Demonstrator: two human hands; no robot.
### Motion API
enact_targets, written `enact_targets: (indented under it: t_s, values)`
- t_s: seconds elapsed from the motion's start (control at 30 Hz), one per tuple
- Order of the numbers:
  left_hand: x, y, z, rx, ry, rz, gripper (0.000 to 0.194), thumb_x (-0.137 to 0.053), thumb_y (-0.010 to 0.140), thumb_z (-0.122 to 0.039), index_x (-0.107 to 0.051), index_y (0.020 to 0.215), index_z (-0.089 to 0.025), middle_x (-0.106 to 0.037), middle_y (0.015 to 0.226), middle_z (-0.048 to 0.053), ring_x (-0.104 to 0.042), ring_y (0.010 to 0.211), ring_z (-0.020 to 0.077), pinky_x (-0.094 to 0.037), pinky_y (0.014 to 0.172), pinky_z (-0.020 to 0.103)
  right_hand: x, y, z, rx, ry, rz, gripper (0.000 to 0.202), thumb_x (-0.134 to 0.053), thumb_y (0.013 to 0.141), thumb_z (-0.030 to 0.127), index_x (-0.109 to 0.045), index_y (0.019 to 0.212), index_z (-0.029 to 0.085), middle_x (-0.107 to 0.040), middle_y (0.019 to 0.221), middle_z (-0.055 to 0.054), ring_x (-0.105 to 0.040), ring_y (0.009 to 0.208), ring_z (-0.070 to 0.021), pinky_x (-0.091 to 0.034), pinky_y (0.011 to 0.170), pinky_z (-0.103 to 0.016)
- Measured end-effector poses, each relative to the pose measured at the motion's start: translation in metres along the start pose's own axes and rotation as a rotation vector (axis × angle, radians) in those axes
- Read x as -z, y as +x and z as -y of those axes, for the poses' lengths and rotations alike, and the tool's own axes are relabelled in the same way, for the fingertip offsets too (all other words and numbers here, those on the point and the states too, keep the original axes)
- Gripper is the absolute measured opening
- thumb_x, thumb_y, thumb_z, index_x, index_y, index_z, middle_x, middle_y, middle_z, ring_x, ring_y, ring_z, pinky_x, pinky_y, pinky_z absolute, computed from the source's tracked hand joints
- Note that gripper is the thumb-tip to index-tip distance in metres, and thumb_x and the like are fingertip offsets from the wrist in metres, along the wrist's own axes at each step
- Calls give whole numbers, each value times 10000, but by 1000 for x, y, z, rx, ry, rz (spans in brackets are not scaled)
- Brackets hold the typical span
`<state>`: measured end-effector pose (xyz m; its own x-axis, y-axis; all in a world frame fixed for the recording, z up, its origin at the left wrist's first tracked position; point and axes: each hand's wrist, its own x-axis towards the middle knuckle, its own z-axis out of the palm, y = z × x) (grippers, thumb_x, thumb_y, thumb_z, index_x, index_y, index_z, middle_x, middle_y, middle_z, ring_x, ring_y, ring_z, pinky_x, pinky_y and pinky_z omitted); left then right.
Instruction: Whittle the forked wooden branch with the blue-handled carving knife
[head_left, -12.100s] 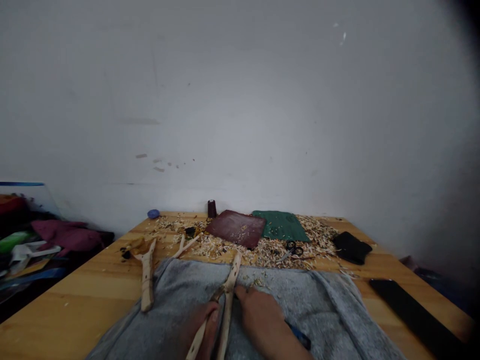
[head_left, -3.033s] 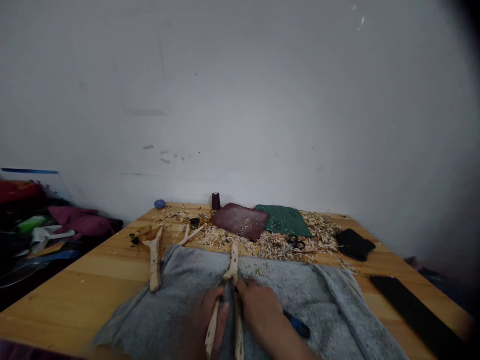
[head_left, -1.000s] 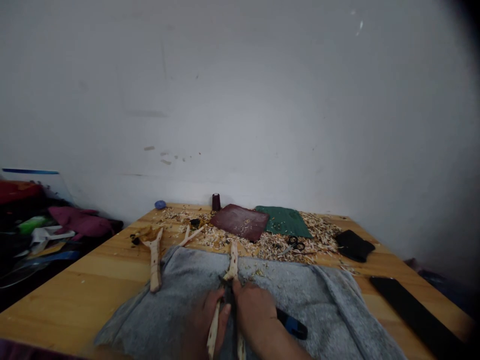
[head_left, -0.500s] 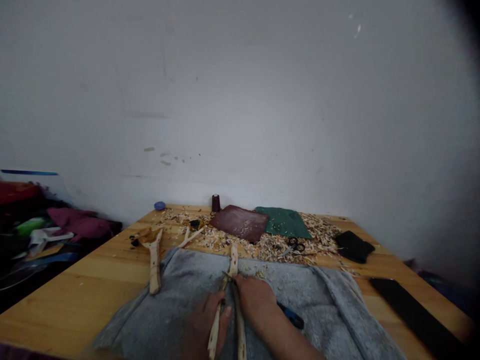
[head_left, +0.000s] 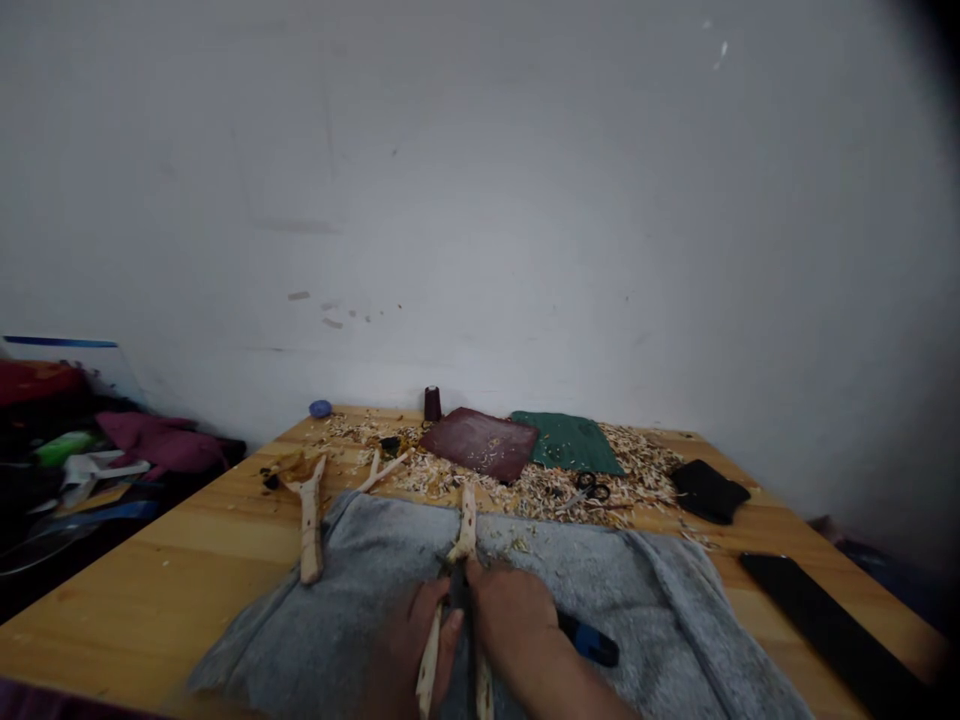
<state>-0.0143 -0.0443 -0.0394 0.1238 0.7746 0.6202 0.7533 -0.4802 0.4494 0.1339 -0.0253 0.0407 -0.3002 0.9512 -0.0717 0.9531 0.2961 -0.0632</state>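
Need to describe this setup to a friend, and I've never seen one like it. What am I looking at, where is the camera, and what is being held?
There is no machine here: a person works with two bare hands. Every picture comes from one camera worn on the head, looking forward and down. The left hand holds one prong of a forked stick over a grey cloth. The right hand, close against the stick, seems to grip a tool with a blue-and-black handle; its working end is hard to make out. On the wooden table are two other forked sticks, scissors, a maroon sheet, a green sheet and many wood shavings.
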Motion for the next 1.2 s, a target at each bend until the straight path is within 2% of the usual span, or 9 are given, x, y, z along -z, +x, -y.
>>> enact_targets:
  t_s: [0.1,0.23,0.4,0.57,0.77,0.9,1.03,1.2]
  values:
    - [0,1,0,-19,-14,-54,231,-456,877,-330,-585,1043,-233,-695,902,40,-673,783,176,-558,676,269,2,3,3,-7,-1,-10,368,-379,839,75,-607,1101,195,-694,943,-140,-684,824,-271,-544,649,-387]
    - [0,2,-2,-10,-17,-34,224,-479,872,-335,-585,1043,-237,-691,913,40,-666,815,173,-551,717,270,3,8,5,-25,-9,1,359,-391,840,66,-612,1094,191,-698,941,-136,-683,831,-261,-546,661,-379]
    - [4,4,-8,31,-32,-68,212,-434,896,-310,-570,1047,-248,-692,931,46,-663,854,173,-541,761,283,1,14,10,-55,-3,-14,347,-390,854,68,-622,1079,193,-697,947,-135,-681,847,-261,-545,662,-375]
    - [3,4,-4,-27,31,-17,255,-451,889,-364,-569,1073,-233,-700,947,57,-674,852,186,-559,747,294,2,25,14,-116,-34,-6,371,-364,868,56,-614,1123,160,-676,1007,-180,-667,897,-289,-535,681,-415]
    - [-4,0,5,-64,106,7,242,-495,863,-350,-592,1047,-226,-701,909,45,-682,805,186,-564,698,276,-1,39,0,-107,-9,-5,343,-371,873,69,-630,1078,160,-688,982,-159,-672,884,-262,-531,705,-381]
    - [-3,0,0,-19,77,-24,228,-475,874,-326,-580,1047,-223,-698,877,31,-681,769,174,-555,667,259,-6,25,-8,-72,17,11,350,-370,860,72,-614,1085,183,-694,970,-134,-676,871,-252,-533,697,-358]
    - [0,1,-8,18,-18,-36,237,-453,884,-349,-571,1047,-225,-684,893,40,-666,789,181,-547,691,284,-6,5,-11,-20,14,8,385,-370,862,90,-564,1172,208,-688,976,-134,-680,851,-247,-535,683,-346]
    - [-4,-2,-4,117,-93,-50,284,-458,877,-353,-542,1113,-219,-691,961,70,-666,870,201,-553,757,311,-2,-8,-11,8,-2,26,397,-371,866,101,-550,1200,219,-684,978,-130,-682,822,-253,-536,666,-340]
